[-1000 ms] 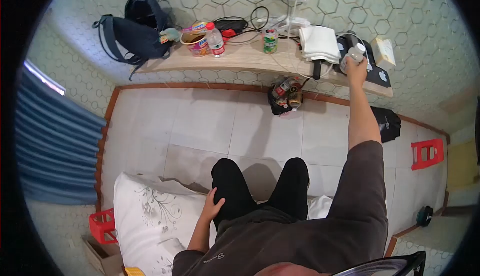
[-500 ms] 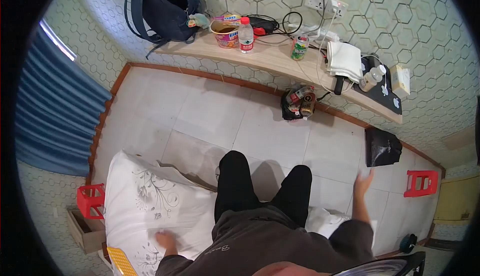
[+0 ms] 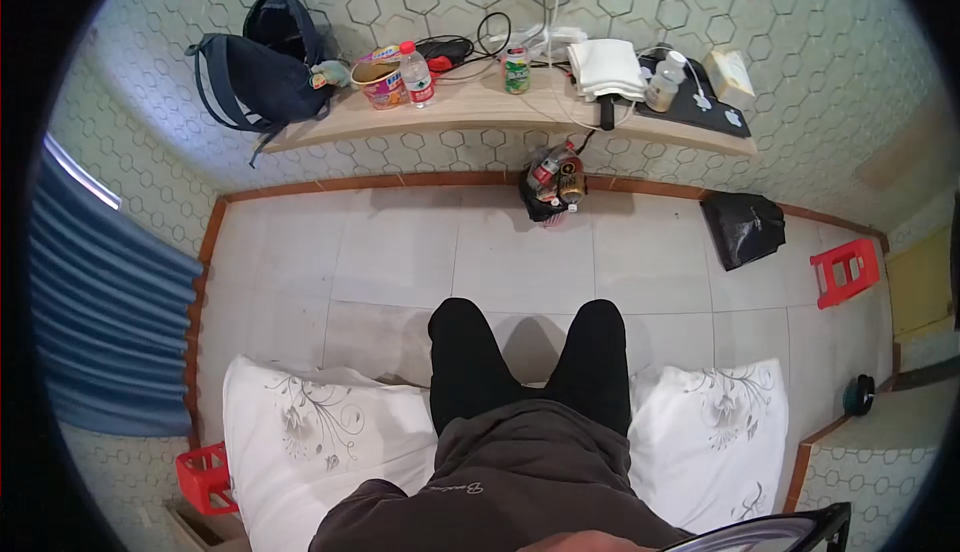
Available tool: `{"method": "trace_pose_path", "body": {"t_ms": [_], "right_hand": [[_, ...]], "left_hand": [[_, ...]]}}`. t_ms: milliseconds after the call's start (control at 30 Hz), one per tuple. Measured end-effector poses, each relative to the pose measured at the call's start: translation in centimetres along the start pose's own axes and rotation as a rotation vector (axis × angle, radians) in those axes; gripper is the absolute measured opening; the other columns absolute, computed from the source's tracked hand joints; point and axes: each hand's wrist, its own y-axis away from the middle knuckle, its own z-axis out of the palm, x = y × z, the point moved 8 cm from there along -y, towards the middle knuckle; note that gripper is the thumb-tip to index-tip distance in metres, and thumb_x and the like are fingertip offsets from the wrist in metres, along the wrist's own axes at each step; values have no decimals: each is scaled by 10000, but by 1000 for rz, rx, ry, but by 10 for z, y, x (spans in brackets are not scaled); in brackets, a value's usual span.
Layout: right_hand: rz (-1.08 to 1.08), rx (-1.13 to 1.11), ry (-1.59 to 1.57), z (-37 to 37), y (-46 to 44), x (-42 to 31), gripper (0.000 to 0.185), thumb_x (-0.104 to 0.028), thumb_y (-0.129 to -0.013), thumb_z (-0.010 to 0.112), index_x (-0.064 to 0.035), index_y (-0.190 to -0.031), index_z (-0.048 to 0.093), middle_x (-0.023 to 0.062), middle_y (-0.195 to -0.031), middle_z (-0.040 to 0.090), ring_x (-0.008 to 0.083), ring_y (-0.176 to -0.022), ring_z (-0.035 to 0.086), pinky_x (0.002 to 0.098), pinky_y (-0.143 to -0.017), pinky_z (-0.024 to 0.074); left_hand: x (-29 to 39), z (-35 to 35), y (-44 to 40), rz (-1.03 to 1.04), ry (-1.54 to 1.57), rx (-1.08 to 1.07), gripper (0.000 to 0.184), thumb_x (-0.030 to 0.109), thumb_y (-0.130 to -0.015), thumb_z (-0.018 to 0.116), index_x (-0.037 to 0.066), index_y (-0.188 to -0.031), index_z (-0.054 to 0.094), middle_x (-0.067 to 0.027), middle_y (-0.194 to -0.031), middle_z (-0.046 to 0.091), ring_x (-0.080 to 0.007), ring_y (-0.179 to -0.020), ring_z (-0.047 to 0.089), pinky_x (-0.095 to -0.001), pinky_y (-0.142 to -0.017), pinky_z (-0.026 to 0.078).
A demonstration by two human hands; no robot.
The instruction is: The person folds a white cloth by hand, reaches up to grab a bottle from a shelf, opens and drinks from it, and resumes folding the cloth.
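Neither of my hands shows at this moment. My left sleeve (image 3: 365, 497) lies by the white flowered pillow (image 3: 330, 422) on my left; the hand beyond it is out of sight. A second white flowered pillow (image 3: 710, 422) lies on my right. Between them are my knees in black trousers (image 3: 465, 352), bent over the edge where I sit. A dark grey top (image 3: 530, 482) covers my body. The rim of a pair of glasses (image 3: 790, 532) cuts across the bottom right corner.
Ahead, a wall shelf (image 3: 460, 122) bears a backpack (image 3: 260, 82), a noodle cup (image 3: 382, 90), a water bottle (image 3: 417, 77), a can (image 3: 516, 72) and folded white cloths (image 3: 607, 69). Below are a rubbish bag (image 3: 545, 207), a black bag (image 3: 745, 232) and a red stool (image 3: 848, 272).
My view has turned to the right and levelled. Both hands, earlier open or blurred at either side, have left the view. The right pillow has come into fuller sight.
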Motion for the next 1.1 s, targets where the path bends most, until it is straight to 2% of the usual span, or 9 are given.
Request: {"method": "trace_pose_path", "body": {"t_ms": [267, 333, 367, 400, 633, 800, 933, 1033, 1100], "right_hand": [[-17, 47, -55, -13, 46, -14, 417, -183, -991, 411, -13, -1367, 473, 122, -1382, 494, 219, -1291, 435, 347, -1133, 274], [149, 73, 113, -39, 83, -29, 406, -177, -1001, 391, -19, -1364, 481, 111, -1381, 498, 204, -1291, 435, 343, -1135, 268], [356, 118, 377, -62, 111, -43, 401, -174, -1006, 381, -22, -1363, 485, 106, -1380, 500, 197, -1291, 435, 340, -1137, 266], [349, 114, 377, -77, 135, -75, 401, -174, -1006, 381, -22, -1363, 485, 106, -1380, 500, 197, -1291, 435, 340, -1137, 266], [1278, 500, 1393, -261, 303, -244, 373, -152, -1029, 342, -37, -1333, 524, 73, -1324, 545, 153, -1234, 479, 311, -1091, 315], [1351, 393, 1471, -263, 289, -242, 372, -153, -1013, 377, -40, -1350, 487, 89, -1328, 533, 167, -1222, 485, 316, -1071, 334], [1304, 302, 1469, -221, 250, -202, 379, -154, -1004, 398, -42, -1359, 464, 99, -1331, 525, 175, -1215, 488, 318, -1060, 345], [569, 199, 375, -133, 172, -136, 396, -156, -992, 423, -43, -1371, 437, 110, -1334, 517, 184, -1206, 493, 322, -1045, 359], [54, 112, -312, -88, 126, -101, 411, -156, -984, 440, -45, -1379, 419, 118, -1336, 511, 191, -1200, 495, 324, -1036, 368]], "left_hand": [[-23, 22, -5, 16, 14, 53, 436, 311, -895, 519, -41, -1142, 585, -203, -1102, 628, -371, -1088, 543, -478, -942, 443], [-32, 23, -2, 13, 2, 70, 452, 317, -893, 517, -43, -1159, 582, -206, -1122, 627, -375, -1113, 539, -486, -959, 439], [-35, 22, 1, 13, -5, 76, 460, 319, -893, 516, -44, -1168, 581, -207, -1132, 626, -377, -1126, 536, -490, -967, 437], [-40, 20, 4, 8, -7, 80, 469, 322, -892, 515, -45, -1176, 580, -209, -1142, 626, -379, -1139, 534, -493, -976, 435], [-59, 19, 16, -25, -32, 106, 492, 298, -886, 509, -41, -1239, 554, -211, -1200, 611, -372, -1185, 525, -487, -1004, 428], [-25, 3, 5, 33, 18, 104, 470, 207, -876, 507, -19, -1288, 506, -200, -1218, 582, -328, -1140, 535, -425, -969, 438], [22, -11, -12, 126, 146, 110, 481, 134, -868, 506, -1, -1328, 467, -191, -1233, 558, -293, -1105, 543, -375, -942, 445], [83, -25, -42, 317, 422, 105, 505, 79, -862, 505, 13, -1358, 438, -185, -1244, 541, -266, -1078, 549, -338, -921, 451], [147, -31, -55, 515, 753, -10, 527, 43, -858, 504, 22, -1378, 418, -181, -1251, 529, -249, -1061, 552, -313, -907, 455]]}}
